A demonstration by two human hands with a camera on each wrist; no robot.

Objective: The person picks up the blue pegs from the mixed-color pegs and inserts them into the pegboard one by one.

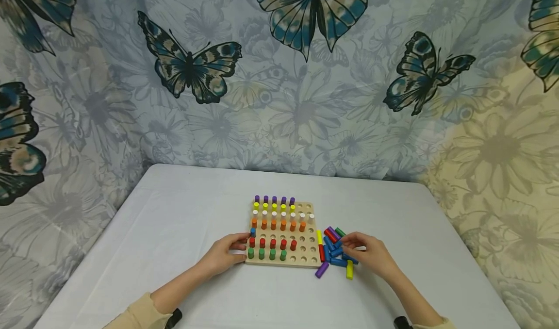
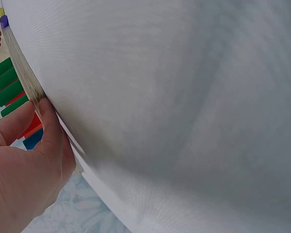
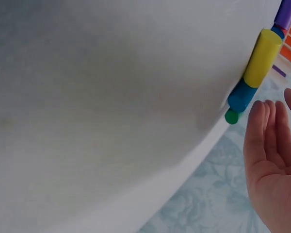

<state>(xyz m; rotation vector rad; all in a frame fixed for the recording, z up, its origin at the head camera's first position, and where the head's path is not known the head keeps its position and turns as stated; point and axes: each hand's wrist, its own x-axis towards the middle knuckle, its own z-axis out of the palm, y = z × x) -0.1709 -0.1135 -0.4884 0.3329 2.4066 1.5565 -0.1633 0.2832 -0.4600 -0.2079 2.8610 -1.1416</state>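
Observation:
A wooden pegboard [image 1: 284, 264] lies on the table with rows of colored pegs standing in it: purple, yellow, white, orange, a single blue peg [image 1: 253, 232], red and green. At its left edge my left hand [image 1: 224, 255] holds the board; in the left wrist view, thumb and index finger are on either side of the rim, near the green pegs [image 2: 9, 92]. My right hand [image 1: 368, 252] hovers at the loose pegs right of the board, fingers slightly bent. In the right wrist view its thumb is apart from the fingertips, nothing between them, beside a yellow peg [image 3: 263, 58].
The loose pile holds several blue pegs [image 1: 338, 262], plus red, purple, yellow and green ones. One purple peg [image 1: 321, 270] and one yellow peg [image 1: 349, 270] lie nearest the front. A white cloth covers the table [image 1: 209, 193]; a butterfly-patterned backdrop [image 1: 301, 106] rises behind it.

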